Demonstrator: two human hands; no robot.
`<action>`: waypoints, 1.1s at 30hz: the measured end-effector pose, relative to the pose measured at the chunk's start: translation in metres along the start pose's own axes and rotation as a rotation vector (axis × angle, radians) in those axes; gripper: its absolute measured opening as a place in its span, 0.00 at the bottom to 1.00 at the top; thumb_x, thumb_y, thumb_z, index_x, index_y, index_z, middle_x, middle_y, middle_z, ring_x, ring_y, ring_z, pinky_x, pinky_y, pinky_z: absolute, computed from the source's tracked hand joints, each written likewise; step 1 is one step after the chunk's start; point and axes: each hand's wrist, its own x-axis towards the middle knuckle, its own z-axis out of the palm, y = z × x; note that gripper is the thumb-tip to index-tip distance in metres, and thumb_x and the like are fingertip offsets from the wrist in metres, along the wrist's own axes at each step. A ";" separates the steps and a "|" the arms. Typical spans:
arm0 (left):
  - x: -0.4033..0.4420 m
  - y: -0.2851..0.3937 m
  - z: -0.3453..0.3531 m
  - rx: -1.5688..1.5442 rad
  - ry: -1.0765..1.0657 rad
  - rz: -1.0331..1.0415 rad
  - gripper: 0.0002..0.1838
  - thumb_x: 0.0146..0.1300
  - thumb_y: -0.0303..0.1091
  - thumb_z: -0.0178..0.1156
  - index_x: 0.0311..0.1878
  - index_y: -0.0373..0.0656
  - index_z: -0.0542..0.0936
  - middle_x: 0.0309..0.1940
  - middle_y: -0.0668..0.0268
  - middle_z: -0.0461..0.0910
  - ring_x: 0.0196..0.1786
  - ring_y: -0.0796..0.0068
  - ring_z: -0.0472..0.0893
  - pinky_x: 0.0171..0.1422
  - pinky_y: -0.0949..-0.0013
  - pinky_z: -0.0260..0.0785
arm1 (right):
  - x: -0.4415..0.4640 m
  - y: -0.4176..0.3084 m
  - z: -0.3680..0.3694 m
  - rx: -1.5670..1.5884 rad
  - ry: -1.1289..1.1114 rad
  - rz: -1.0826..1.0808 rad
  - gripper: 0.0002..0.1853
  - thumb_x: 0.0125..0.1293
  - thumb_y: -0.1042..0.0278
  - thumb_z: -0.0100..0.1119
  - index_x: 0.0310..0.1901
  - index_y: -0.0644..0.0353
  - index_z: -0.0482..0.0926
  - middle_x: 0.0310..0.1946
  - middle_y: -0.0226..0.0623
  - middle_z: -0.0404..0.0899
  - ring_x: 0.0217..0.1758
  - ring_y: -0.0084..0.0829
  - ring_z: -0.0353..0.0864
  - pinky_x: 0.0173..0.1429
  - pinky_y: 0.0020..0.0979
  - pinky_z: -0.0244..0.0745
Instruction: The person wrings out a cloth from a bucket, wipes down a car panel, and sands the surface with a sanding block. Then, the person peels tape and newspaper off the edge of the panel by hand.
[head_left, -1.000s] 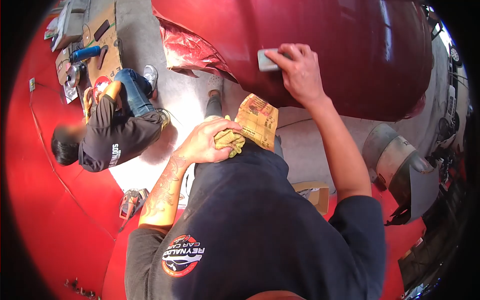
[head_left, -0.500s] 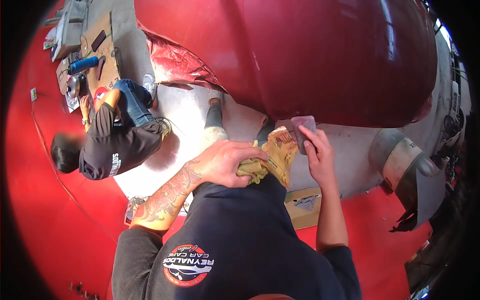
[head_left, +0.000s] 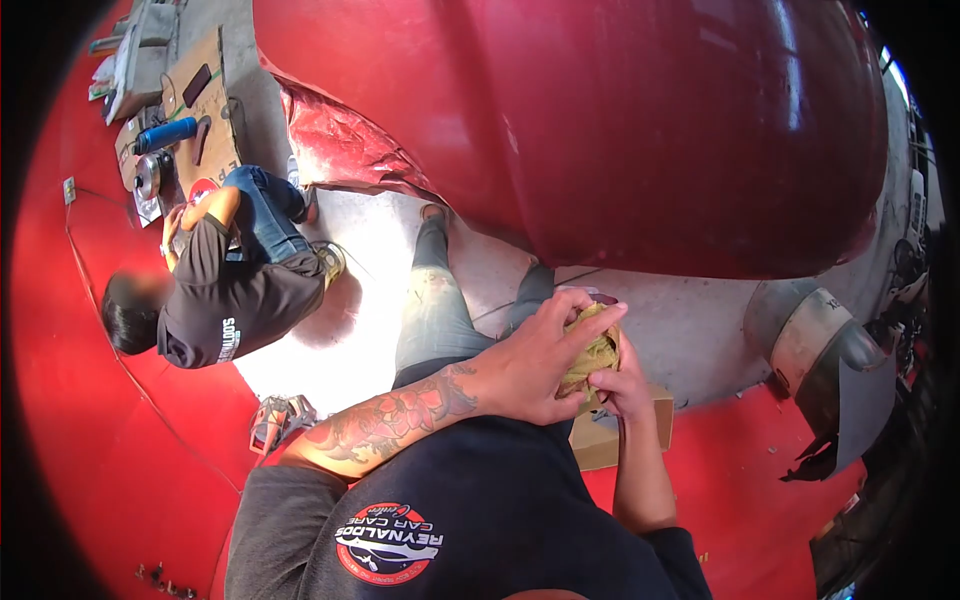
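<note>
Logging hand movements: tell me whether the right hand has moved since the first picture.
Yes: the right hand has come away from the red panel, toward the wearer's dark shirt.

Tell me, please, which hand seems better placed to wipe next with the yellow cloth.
Probably the left hand: it spreads over the yellow cloth, while the right hand lies on the other side, partly hidden.

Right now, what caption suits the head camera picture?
Left hand and right hand at a yellow cloth before a red panel, another person nearby.
</note>
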 end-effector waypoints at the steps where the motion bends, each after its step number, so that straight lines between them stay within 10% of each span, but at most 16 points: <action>1: 0.001 0.000 0.001 0.015 0.000 0.048 0.48 0.52 0.33 0.69 0.75 0.41 0.55 0.64 0.50 0.57 0.69 0.46 0.64 0.70 0.55 0.65 | 0.001 0.007 -0.007 0.120 0.011 0.051 0.50 0.46 0.63 0.75 0.70 0.65 0.58 0.61 0.40 0.71 0.64 0.32 0.75 0.65 0.33 0.72; 12: -0.009 0.006 -0.006 -0.071 -0.054 0.172 0.40 0.61 0.42 0.67 0.73 0.43 0.61 0.69 0.53 0.63 0.69 0.49 0.67 0.70 0.54 0.62 | -0.015 0.048 -0.058 0.585 -0.100 0.009 0.51 0.35 0.70 0.67 0.69 0.63 0.63 0.62 0.48 0.74 0.64 0.46 0.76 0.71 0.45 0.70; 21: 0.012 -0.018 -0.092 0.971 0.371 -0.003 0.38 0.58 0.54 0.66 0.71 0.56 0.69 0.75 0.56 0.55 0.75 0.45 0.54 0.72 0.42 0.53 | -0.011 0.040 -0.060 0.437 -0.111 0.076 0.53 0.36 0.59 0.72 0.70 0.59 0.62 0.65 0.54 0.68 0.70 0.62 0.65 0.73 0.62 0.61; 33: 0.048 -0.019 -0.106 1.182 0.361 -0.042 0.37 0.57 0.65 0.61 0.71 0.71 0.69 0.79 0.61 0.47 0.80 0.44 0.44 0.71 0.25 0.45 | -0.009 0.038 -0.067 0.416 -0.087 0.094 0.53 0.39 0.61 0.70 0.71 0.65 0.60 0.66 0.52 0.68 0.69 0.52 0.69 0.74 0.51 0.64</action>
